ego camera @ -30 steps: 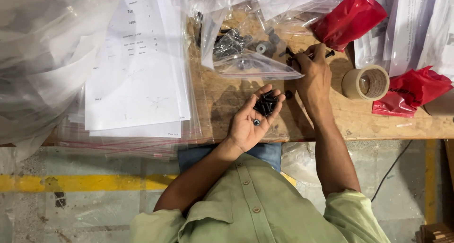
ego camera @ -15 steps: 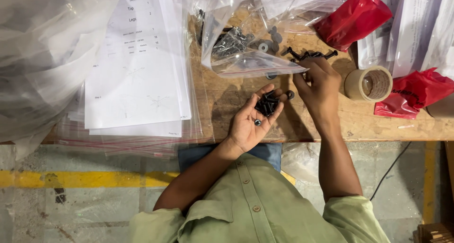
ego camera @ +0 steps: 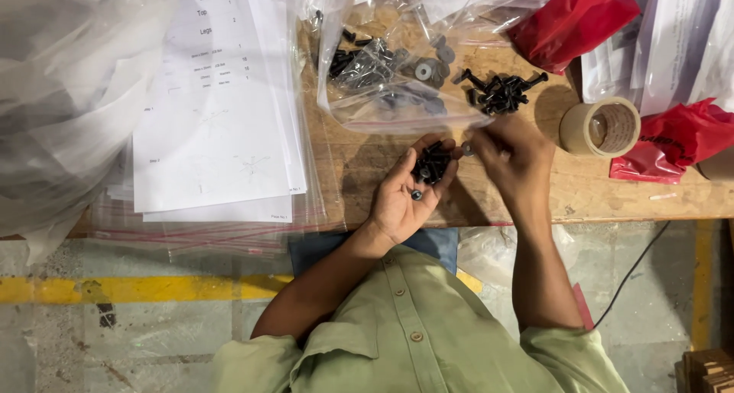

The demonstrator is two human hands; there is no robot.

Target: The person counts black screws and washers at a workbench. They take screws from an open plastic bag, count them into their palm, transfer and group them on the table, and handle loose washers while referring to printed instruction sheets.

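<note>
My left hand (ego camera: 409, 194) is cupped palm up over the wooden bench (ego camera: 596, 194), holding a small heap of black screws (ego camera: 432, 164). My right hand (ego camera: 511, 152) is beside it, fingertips pinching a small grey washer (ego camera: 467, 147) right at the left hand's fingertips. A loose pile of black screws (ego camera: 501, 91) lies on the bench just beyond my right hand. A clear plastic bag (ego camera: 382, 72) with screws and washers inside lies beyond my left hand.
A stack of printed paper sheets in plastic sleeves (ego camera: 218, 110) lies left. A roll of tape (ego camera: 600, 127) and red plastic bags (ego camera: 673, 141) sit right. Crumpled clear plastic (ego camera: 53, 95) fills the far left. Below is a concrete floor with a yellow line (ego camera: 122, 288).
My right hand has come back from the loose screw pile toward my left palm, now holding a washer at the left fingertips. The left hand has stayed cupped in place.
</note>
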